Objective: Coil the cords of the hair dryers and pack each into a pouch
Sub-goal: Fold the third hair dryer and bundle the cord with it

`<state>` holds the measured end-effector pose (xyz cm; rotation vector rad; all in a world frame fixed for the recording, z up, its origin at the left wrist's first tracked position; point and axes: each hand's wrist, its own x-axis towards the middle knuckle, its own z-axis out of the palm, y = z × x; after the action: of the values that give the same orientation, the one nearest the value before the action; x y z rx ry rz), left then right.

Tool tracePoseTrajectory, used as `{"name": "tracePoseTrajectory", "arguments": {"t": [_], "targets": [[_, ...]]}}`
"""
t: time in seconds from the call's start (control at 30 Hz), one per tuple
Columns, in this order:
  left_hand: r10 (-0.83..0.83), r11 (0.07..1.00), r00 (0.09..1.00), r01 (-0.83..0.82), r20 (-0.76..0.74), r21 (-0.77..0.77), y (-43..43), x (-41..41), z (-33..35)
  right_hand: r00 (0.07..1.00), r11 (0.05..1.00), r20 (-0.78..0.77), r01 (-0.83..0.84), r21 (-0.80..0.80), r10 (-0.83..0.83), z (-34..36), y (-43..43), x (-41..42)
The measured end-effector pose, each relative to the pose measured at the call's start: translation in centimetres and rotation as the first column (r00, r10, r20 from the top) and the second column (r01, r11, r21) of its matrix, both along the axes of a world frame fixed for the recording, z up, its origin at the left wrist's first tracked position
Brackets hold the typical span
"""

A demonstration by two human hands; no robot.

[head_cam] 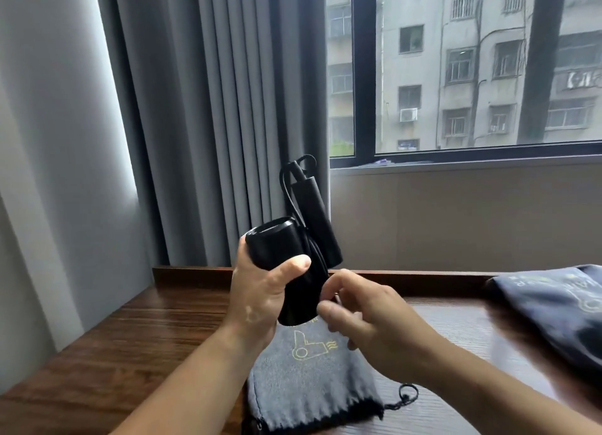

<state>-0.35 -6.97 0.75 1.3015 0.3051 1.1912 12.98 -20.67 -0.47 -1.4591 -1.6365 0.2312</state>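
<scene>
My left hand (262, 291) grips the barrel of a black hair dryer (286, 262), held up above the table with its handle (314, 213) pointing upward. The black cord (288, 187) loops from the handle's end down along the barrel. My right hand (361, 307) pinches the cord beside the barrel's lower end, fingers curled round it. Below both hands a grey drawstring pouch (309, 382) with a yellow dryer logo lies flat on the wooden table (136, 330). A second grey pouch (550, 307), bulging, lies at the right edge, blurred.
The pouch's black drawstring (404, 397) trails to its right on the table. Grey curtains (202, 108) hang behind the table at the left. A window (472, 66) with a dark frame lies behind at the right, above a beige wall.
</scene>
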Motion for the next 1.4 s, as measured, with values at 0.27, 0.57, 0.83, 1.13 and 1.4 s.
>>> {"name": "tracePoseTrajectory", "arguments": {"t": [0.27,0.57,0.83,1.13,1.4], "targets": [[-0.052,0.999,0.994,0.052,-0.092,-0.002,-1.3,-0.2,-0.4,0.99,0.987,0.04,-0.14,0.075,0.137,0.5,-0.7,2.1],[-0.202,0.979,0.974,0.205,-0.104,0.015,-3.4,1.0,-2.8,0.961,0.874,-0.17,0.269,0.404,-0.217,-0.5,-0.3,2.8],[-0.179,0.984,0.983,0.179,-0.029,0.0,-4.0,2.0,-3.7,0.644,0.999,-0.764,-0.002,0.041,0.033,-2.4,0.4,1.7],[-0.145,0.989,0.926,0.144,-0.349,-0.029,-4.5,3.4,-5.6,0.382,0.996,-0.923,-0.092,0.021,0.055,-5.9,0.8,3.2],[0.452,0.7,0.01,0.616,-0.892,0.361,-0.8,-2.3,-6.1,0.385,0.995,-0.923,-0.083,-0.061,-0.024,-8.2,-0.4,7.7]]}}
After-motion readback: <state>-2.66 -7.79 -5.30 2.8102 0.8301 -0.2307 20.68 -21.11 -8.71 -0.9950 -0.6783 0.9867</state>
